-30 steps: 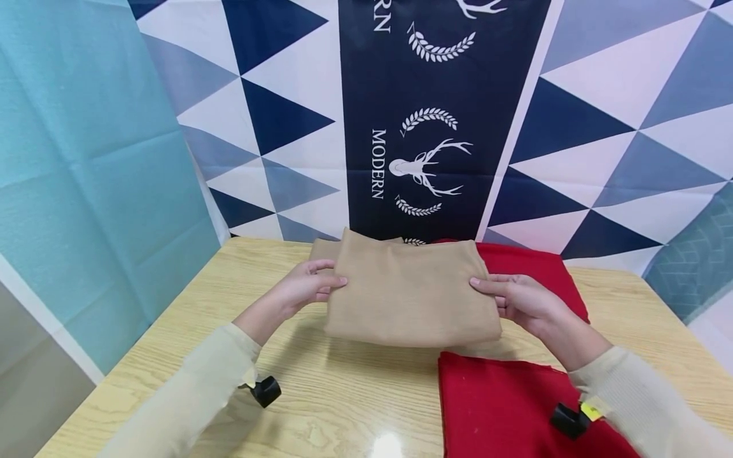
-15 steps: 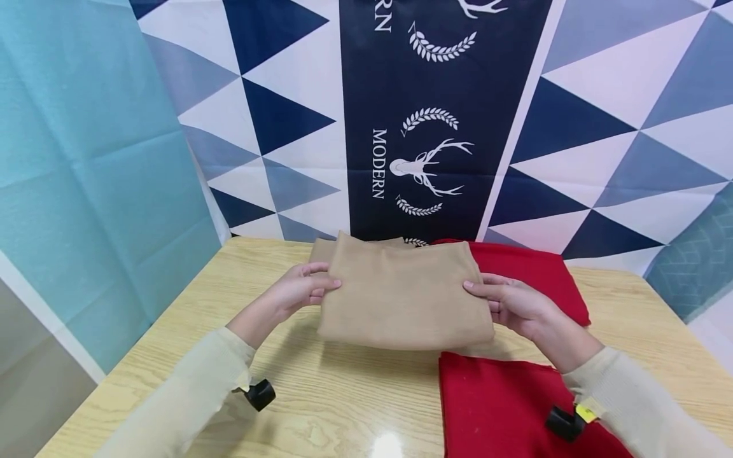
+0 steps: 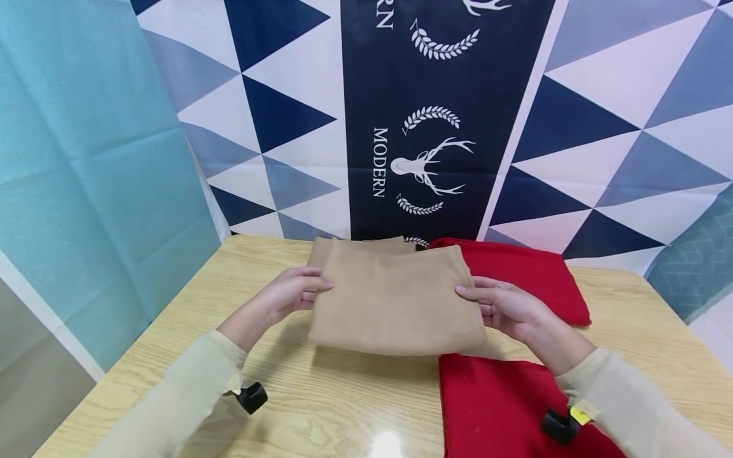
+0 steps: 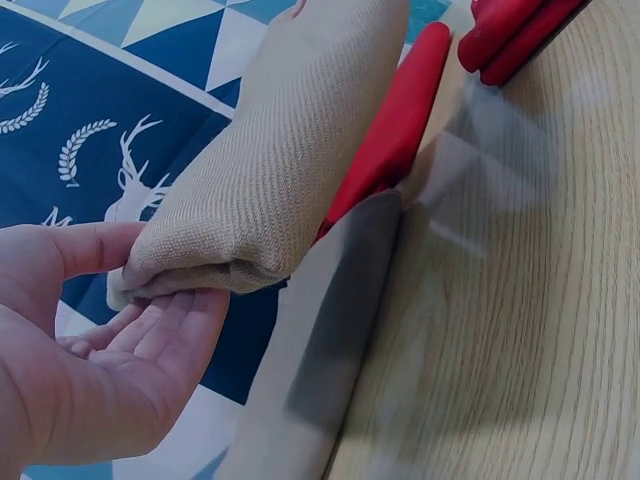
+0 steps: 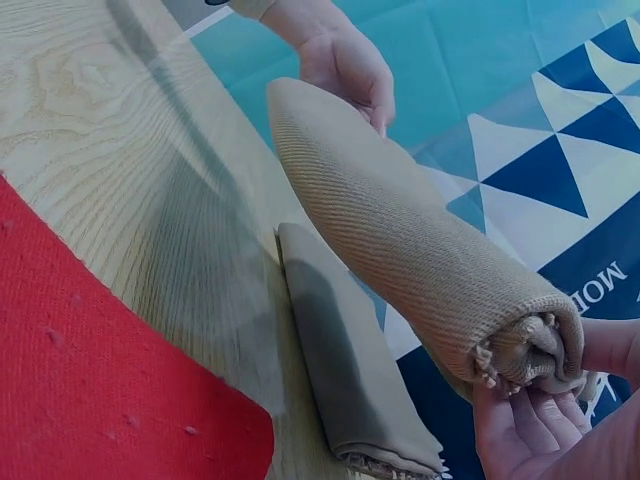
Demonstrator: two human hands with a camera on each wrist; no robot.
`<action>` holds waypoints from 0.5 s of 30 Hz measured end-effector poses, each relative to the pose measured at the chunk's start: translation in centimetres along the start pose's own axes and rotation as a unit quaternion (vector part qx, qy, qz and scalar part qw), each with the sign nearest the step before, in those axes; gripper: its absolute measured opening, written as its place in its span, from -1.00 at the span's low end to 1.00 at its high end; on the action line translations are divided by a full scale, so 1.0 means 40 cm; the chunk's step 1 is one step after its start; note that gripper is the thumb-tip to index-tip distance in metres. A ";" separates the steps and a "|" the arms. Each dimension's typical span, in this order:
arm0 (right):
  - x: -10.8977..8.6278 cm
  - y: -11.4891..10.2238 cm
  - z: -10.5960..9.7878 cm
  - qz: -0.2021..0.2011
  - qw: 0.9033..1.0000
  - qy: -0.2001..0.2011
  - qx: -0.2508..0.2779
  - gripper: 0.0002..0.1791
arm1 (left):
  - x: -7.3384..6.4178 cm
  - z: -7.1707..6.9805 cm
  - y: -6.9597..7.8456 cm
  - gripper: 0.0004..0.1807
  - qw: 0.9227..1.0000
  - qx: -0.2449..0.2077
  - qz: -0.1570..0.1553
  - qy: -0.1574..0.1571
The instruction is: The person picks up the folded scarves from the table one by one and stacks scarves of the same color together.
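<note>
Above the wooden table (image 3: 326, 413), raised off its surface, I see 1 folded tan cloth (image 3: 395, 305) stretched between the left hand (image 3: 291, 294) and the right hand (image 3: 509, 308). Each hand grips 1 end, thumb on the near side and fingers tucked behind and under, closed to the cloth's thickness. Its long axis runs left to right from hand to hand, nearly level, with the broad face turned toward my head view. From the right wrist, I see a rolled, fringed end pointing at the right palm. Beyond it, another tan cloth (image 5: 340, 350) lies on the table; 1 far red cloth (image 3: 529, 280) sits behind to the right, and 1 near red cloth (image 3: 498, 407) closer to me.
</note>
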State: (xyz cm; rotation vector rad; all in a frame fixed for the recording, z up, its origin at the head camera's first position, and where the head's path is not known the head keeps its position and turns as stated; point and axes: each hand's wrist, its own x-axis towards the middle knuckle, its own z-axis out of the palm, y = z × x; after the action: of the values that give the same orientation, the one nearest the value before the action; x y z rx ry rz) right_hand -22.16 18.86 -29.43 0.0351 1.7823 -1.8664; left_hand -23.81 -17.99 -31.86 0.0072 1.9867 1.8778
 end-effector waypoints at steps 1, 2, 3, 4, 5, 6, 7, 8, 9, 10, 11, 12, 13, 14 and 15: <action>0.000 0.001 0.002 0.000 1.000 -0.001 0.001 -0.75 | -0.001 -0.002 0.000 -0.33 1.000 0.000 -0.002 0.000; 0.000 0.001 0.004 0.001 1.000 -0.001 0.001 -0.75 | -0.003 -0.004 0.000 -0.34 1.000 0.002 -0.004 0.000; 0.001 0.001 0.006 0.001 1.000 -0.001 0.002 -0.76 | -0.004 -0.005 0.000 -0.33 1.000 0.003 -0.003 -0.002; 0.001 0.002 0.009 0.001 1.000 -0.001 0.003 -0.76 | -0.005 -0.006 0.000 -0.33 1.000 0.003 -0.004 -0.001; 0.001 0.002 0.011 0.003 1.000 0.002 0.004 -0.76 | -0.006 -0.008 0.000 -0.32 1.000 0.004 -0.006 0.000; 0.000 0.002 0.012 0.005 1.000 0.005 0.005 -0.77 | -0.007 -0.009 0.000 -0.34 1.000 0.004 -0.006 -0.002; 0.000 0.002 0.014 0.005 1.000 0.005 0.006 -0.77 | -0.008 -0.011 0.000 -0.35 1.000 0.005 -0.007 -0.002; 0.000 0.002 0.015 0.007 1.000 0.006 0.007 -0.78 | -0.009 -0.012 0.000 -0.38 1.000 0.006 -0.008 -0.003; -0.001 0.002 0.016 0.009 1.000 0.008 0.009 -0.79 | -0.010 -0.014 0.000 -0.42 1.000 0.006 -0.009 -0.003; -0.001 0.002 0.017 0.010 1.000 0.008 0.009 -0.79 | -0.011 -0.016 -0.001 -0.45 1.000 0.006 -0.011 -0.004; -0.001 0.003 0.017 0.011 1.000 0.007 0.009 -0.79 | -0.013 -0.018 -0.001 -0.49 1.000 0.007 -0.011 -0.006; 0.000 0.003 0.018 0.011 1.000 0.004 0.008 -0.79 | -0.014 -0.020 -0.002 -0.52 1.000 0.008 -0.011 -0.008; 0.000 0.003 0.019 0.011 1.000 0.002 0.008 -0.78 | -0.015 -0.022 -0.002 -0.53 1.000 0.009 -0.011 -0.008; 0.001 0.003 0.019 0.011 1.000 0.000 0.008 -0.77 | -0.016 -0.024 -0.003 -0.53 1.000 0.011 -0.011 -0.009; 0.002 0.003 0.020 0.011 1.000 -0.002 0.007 -0.77 | -0.017 -0.026 -0.003 -0.53 1.000 0.012 -0.010 -0.010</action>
State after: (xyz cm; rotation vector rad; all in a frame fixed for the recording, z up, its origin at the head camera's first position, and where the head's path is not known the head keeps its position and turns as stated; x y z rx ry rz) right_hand -21.89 18.09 -29.45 0.0552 1.7586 -1.8630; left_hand -23.46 -19.17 -31.77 0.0122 1.9896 1.8340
